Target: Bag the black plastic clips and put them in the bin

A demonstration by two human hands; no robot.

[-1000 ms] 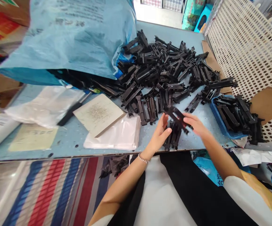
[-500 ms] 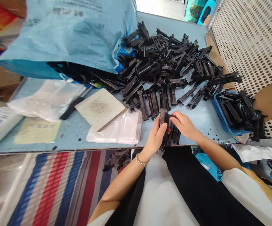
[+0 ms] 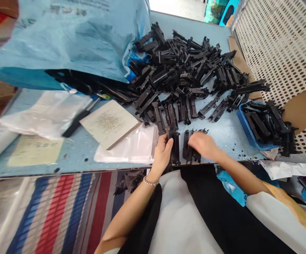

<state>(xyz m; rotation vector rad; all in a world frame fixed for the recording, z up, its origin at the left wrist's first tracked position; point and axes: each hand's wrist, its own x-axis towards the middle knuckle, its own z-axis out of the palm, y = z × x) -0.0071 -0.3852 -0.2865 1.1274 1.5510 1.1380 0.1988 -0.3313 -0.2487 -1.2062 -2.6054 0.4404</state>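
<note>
Black and slim, an elongated part (image 3: 176, 150) sits pinched in the left hand (image 3: 161, 152), well left of the small blue mesh basket (image 3: 247, 131); half a second ago both hands met, so two-handed handling seems finished. Nearer the basket, the right hand (image 3: 205, 145) blurs over a row of similar parts (image 3: 186, 147), its grip I can't tell.
</note>
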